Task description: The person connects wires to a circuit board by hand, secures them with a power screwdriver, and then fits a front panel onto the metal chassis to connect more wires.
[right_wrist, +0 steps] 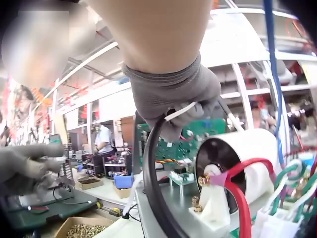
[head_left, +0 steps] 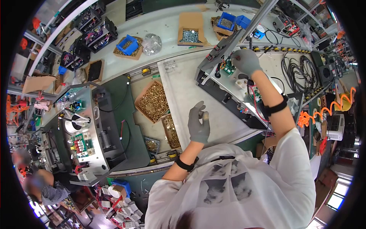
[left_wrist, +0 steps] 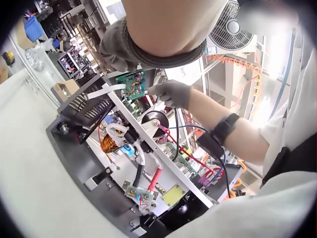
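Observation:
My right hand (head_left: 247,61), in a grey glove, is at the far end of an opened metal chassis (head_left: 225,97), beside an upright green circuit board (right_wrist: 198,139). Its fingers are curled round a thick black cable (right_wrist: 157,186), and a thin white strip (right_wrist: 181,111) pokes out by them. Near that hand sits a large white cylinder (right_wrist: 257,148) with a red lead (right_wrist: 242,208) fastened to its terminal. My left hand (head_left: 199,124), gloved too, hovers over the pale worktop with fingers loosely bent and nothing visible in them.
Cardboard boxes of brass fasteners (head_left: 152,101) stand left of the left hand. Farther left is a second opened chassis (head_left: 84,141). Along the back are blue bins (head_left: 227,21) and a box of silver screws (head_left: 190,35). Coiled black cables (head_left: 301,72) lie at the right.

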### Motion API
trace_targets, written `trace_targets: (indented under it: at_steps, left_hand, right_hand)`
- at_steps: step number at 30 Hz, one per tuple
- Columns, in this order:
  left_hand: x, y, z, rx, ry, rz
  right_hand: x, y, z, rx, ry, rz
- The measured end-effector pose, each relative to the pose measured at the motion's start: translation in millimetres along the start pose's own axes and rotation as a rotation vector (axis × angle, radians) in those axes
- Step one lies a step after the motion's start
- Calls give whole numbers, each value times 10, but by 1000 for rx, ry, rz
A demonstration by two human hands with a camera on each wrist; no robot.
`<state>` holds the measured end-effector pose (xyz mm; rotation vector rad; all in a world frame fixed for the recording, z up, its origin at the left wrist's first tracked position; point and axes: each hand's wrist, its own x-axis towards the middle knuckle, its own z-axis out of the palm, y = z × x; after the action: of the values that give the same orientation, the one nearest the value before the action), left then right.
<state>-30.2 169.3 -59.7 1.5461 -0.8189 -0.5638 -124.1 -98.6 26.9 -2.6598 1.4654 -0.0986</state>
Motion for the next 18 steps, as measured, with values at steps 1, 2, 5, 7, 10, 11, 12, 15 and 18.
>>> trace_targets:
  at_steps: [1, 2, 5, 7, 10, 11, 12, 15, 18]
  left_hand:
    - [-31, -22, -17, -8, 6, -5]
    - [-65, -25, -46, -8, 14, -10]
    - [-113, -28, -140, -53, 16, -118]
    - [-125, -66, -187, -46, 39, -139]
    - [-109, -68, -222, -54, 101, -119]
    - [-107, -56, -228, -56, 110, -121]
    - [-108, -40, -235, -63, 105, -130]
    - [-132, -37, -225, -90, 109, -152]
    - [-153, -21, -239, -114, 119, -156]
  right_hand:
    - [89, 22, 18, -33, -27, -38]
    - [165, 53, 43, -60, -64, -25]
    - [247, 60, 5, -54, -112, -53]
    - [274, 26, -59, -88, -133, -104]
    - [299, -55, -127, -178, -228, -75]
    - [293, -73, -130, -181, -229, -84]
    - [286, -82, -133, -199, -229, -85]
    - [329, -59, -82, -220, -217, -101]
    - [379, -10, -46, -219, -216, -132]
